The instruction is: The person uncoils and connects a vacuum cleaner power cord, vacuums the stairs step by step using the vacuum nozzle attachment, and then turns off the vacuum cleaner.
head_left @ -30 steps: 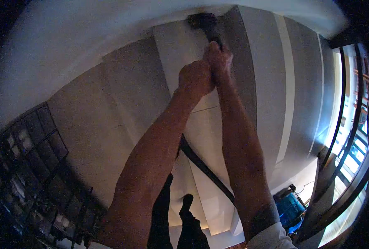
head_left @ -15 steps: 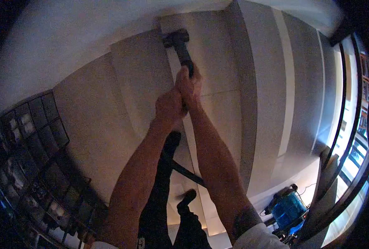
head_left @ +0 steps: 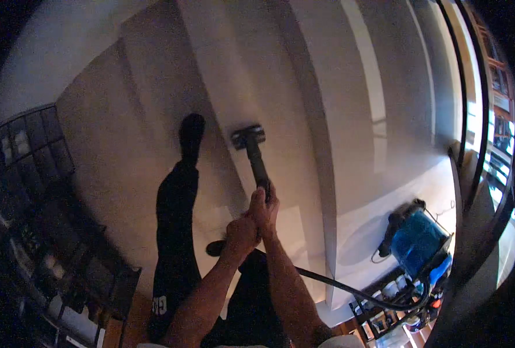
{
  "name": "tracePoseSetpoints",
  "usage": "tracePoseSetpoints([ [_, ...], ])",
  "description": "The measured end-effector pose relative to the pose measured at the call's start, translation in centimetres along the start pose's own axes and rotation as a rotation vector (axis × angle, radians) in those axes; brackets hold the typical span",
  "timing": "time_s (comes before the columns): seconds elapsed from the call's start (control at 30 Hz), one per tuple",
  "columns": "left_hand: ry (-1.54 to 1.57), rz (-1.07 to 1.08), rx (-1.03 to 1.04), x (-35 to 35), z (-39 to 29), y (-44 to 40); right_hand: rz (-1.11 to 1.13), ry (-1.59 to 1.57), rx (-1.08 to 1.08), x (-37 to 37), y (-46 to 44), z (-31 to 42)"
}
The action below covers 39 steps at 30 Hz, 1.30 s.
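Observation:
My right hand (head_left: 265, 210) is wrapped around the dark tube of a vacuum cleaner wand (head_left: 258, 169). Just below and to its left, my left hand (head_left: 243, 234) is closed on the lower end of the same wand, which the fingers mostly hide. At the far end, a wide floor nozzle (head_left: 248, 136) is on or close to a pale step (head_left: 234, 75); the exact contact is blurred. From behind my right forearm, a black hose (head_left: 341, 284) leads right toward a blue vacuum cleaner (head_left: 418, 240).
Broad pale steps with edges run lengthwise through the view. My dark shoe (head_left: 192, 130) stands left of the nozzle. A dark gridded rack (head_left: 40, 139) lines the left side. Dark railing bars (head_left: 484, 110) curve along the right, with crowded shelves (head_left: 501, 87) beyond.
The nozzle and both hands now appear lower in the view, nearer my body. One foot has moved forward. The camera has shifted, showing more hose and the blue vacuum cleaner higher up.

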<state>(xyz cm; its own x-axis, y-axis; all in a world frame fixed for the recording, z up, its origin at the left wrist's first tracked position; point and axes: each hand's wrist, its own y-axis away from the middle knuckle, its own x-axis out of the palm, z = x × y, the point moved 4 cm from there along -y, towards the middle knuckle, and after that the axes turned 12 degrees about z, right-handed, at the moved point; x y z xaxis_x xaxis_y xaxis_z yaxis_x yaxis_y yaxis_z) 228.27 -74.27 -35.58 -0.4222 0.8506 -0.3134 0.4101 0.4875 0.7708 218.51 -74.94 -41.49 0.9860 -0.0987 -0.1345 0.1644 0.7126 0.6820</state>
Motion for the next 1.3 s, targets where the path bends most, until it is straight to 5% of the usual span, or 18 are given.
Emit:
tracePoseSetpoints([
  [0.17,0.008,0.164,0.085,11.9,-1.3,5.3,-0.084,-0.183,0.195,-5.7,10.6,-7.5],
  [0.3,0.259,0.01,0.237,13.1,-3.7,7.5,-0.283,-0.265,0.02,-7.5,13.9,0.1],
  [0.37,0.327,0.023,0.249,10.6,-6.6,8.4,-0.338,-0.222,-0.019,-9.2,14.8,3.7],
  [0.43,-0.056,0.154,0.384,3.8,-12.9,9.0,-0.391,-0.146,-0.027,-11.5,15.0,7.9],
  [0.53,-0.169,0.058,0.439,1.7,-16.9,3.3,-0.487,0.0,-0.084,-16.4,9.0,10.8],
  [0.63,-0.233,-0.238,0.399,-0.6,-17.7,-5.2,-0.277,-0.182,-0.158,-16.7,-0.4,15.4],
  [0.67,-0.244,-0.134,0.356,-3.4,-18.3,-8.0,-0.225,-0.219,-0.185,-16.4,-4.1,16.5],
  [0.73,-0.122,-0.227,0.441,-9.8,-20.6,-10.4,-0.311,0.063,-0.312,-16.6,-9.3,20.5],
  [0.8,-0.172,-0.305,0.413,-11.6,-21.7,-11.5,-0.283,-0.025,-0.251,-17.2,-8.9,23.0],
  [0.87,-0.349,-0.213,0.491,-7.6,-20.3,-10.7,-0.294,-0.153,-0.171,-17.2,-6.7,20.1],
  [0.9,-0.363,0.016,0.382,-4.7,-19.4,-9.5,-0.356,-0.193,-0.174,-17.8,-5.0,17.0],
  [0.97,-0.392,0.238,0.477,3.0,-16.6,-5.9,-0.5,-0.346,-0.041,-18.5,1.1,8.7],
  [1.03,-0.416,0.377,0.431,2.7,-17.1,-1.3,-0.578,-0.528,0.031,-17.7,6.3,4.7],
  [1.2,-0.315,0.495,0.419,-2.4,-18.4,-2.8,-0.542,-0.288,0.032,-17.4,3.6,12.7],
  [1.3,-0.297,0.178,0.349,-8.7,-19.1,-7.7,-0.387,-0.209,-0.108,-15.8,-5.0,19.9],
])
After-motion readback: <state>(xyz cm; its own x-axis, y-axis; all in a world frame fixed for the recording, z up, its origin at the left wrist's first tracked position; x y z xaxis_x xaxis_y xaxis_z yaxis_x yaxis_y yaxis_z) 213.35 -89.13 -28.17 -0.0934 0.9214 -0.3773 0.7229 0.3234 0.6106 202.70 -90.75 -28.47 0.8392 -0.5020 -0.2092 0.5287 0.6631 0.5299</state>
